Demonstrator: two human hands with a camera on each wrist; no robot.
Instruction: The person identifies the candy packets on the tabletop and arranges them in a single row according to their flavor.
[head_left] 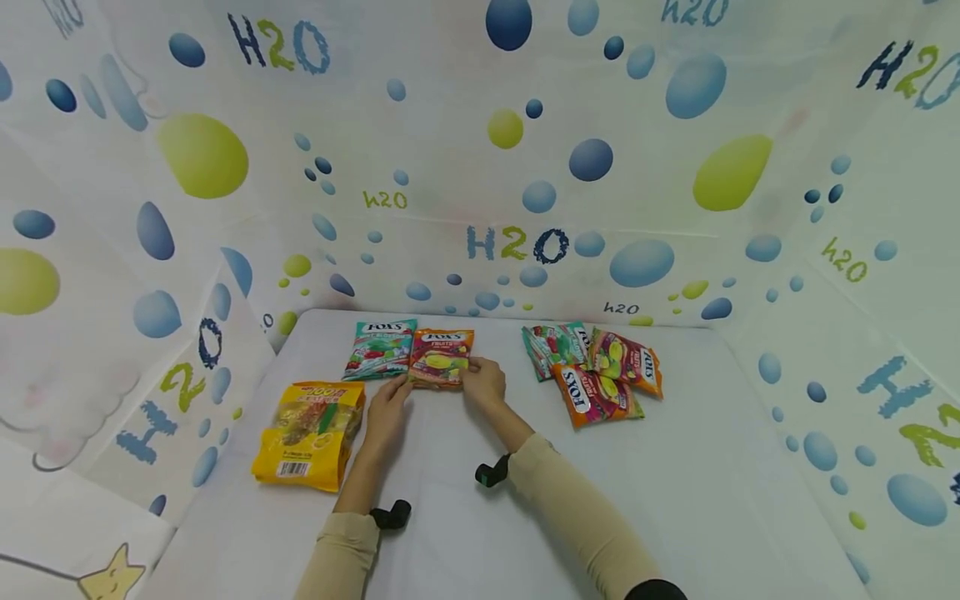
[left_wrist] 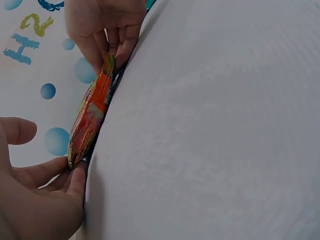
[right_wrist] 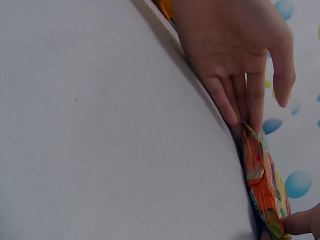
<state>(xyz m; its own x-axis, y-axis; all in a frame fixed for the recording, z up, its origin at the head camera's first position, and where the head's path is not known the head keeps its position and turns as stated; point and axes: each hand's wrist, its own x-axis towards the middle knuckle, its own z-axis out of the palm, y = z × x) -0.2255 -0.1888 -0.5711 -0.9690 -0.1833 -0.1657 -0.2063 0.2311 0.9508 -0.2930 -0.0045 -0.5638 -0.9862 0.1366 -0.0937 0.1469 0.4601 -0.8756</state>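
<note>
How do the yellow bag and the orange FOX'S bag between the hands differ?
The yellow bag looks larger than the orange bag. The left hand touches the orange bag and the right hand pinches its edge; neither holds the yellow bag. The yellow bag shows a barcode; the orange bag's face shows none. Both lie on the white table.

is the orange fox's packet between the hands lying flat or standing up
Lying flat: the packet shows its printed front from above and lies low along the table.
</note>
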